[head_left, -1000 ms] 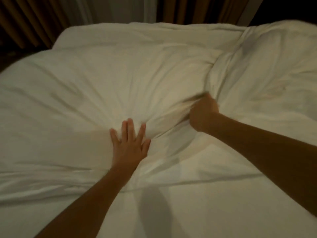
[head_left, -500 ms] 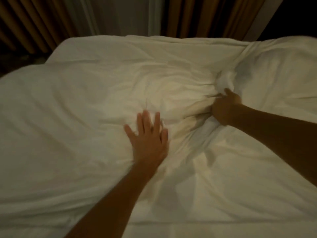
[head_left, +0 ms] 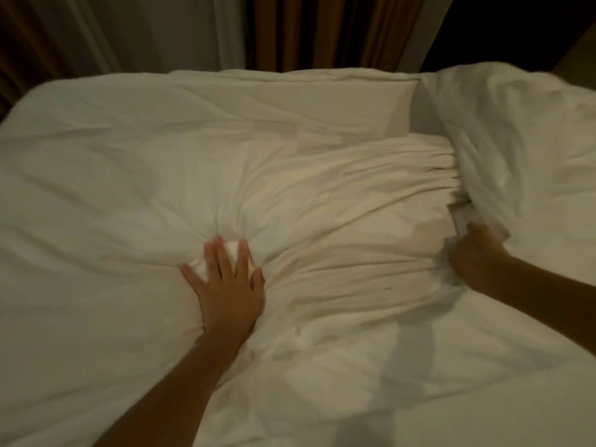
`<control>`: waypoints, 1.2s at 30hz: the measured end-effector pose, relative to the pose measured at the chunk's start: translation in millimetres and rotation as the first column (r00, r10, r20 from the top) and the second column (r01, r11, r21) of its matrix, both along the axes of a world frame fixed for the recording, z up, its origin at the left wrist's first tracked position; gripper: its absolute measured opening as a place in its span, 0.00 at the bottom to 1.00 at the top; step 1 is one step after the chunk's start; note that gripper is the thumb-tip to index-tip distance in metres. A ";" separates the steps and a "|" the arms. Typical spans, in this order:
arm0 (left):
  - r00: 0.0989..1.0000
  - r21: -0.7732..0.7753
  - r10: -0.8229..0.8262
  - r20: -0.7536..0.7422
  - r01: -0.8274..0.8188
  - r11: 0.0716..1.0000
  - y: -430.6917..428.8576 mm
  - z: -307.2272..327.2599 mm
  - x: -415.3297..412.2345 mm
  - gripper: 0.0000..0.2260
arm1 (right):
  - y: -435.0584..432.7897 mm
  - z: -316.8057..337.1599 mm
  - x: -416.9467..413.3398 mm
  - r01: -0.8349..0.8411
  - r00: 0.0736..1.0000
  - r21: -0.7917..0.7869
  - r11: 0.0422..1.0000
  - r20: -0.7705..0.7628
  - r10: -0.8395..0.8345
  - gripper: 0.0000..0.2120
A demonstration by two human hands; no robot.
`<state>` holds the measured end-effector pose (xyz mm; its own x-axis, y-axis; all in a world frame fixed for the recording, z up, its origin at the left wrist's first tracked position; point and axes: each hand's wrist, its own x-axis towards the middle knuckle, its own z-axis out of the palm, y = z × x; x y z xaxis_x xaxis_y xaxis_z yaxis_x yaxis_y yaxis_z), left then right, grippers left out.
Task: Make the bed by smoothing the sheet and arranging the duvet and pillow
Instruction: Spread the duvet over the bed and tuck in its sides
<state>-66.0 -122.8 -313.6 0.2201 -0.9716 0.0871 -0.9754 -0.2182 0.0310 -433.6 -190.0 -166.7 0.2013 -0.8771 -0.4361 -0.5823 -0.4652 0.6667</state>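
White, creased duvet point(head_left: 113, 188), pinned at its middle under flat, spread-fingered left hand point(head_left: 229, 285); gripped at its right by curled right hand point(head_left: 476, 257), pleats stretched between.

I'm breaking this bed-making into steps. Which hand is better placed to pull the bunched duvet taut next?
Right. The right hand grips the duvet where the pleats end, so it can likely pull outward. The left hand lies flat, fingers spread, pinning the duvet mid-bed.
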 end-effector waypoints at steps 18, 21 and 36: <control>0.999 -0.052 -0.019 -0.038 0.017 0.999 25.6 -0.4 -45.8 0.27 | 37.3 -7.0 -17.4 0.169 0.964 0.032 0.985 0.202 -0.172 0.16; 0.997 -0.060 -0.041 -0.071 0.036 0.998 41.0 1.0 -79.4 0.28 | 54.0 -14.0 -32.8 0.200 0.939 -0.001 0.980 0.285 -0.191 0.16; 0.994 0.090 -0.106 -0.032 0.108 0.990 96.6 8.1 -200.1 0.28 | 126.6 -72.4 -86.0 0.158 0.809 0.050 0.986 0.565 -0.158 0.23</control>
<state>-266.0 -26.3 -305.5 0.1155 -0.9933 -0.0079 -0.9924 -0.1158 0.0426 -519.6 -63.3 -239.1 0.2709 -0.9182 -0.2891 -0.9219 -0.3339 0.1964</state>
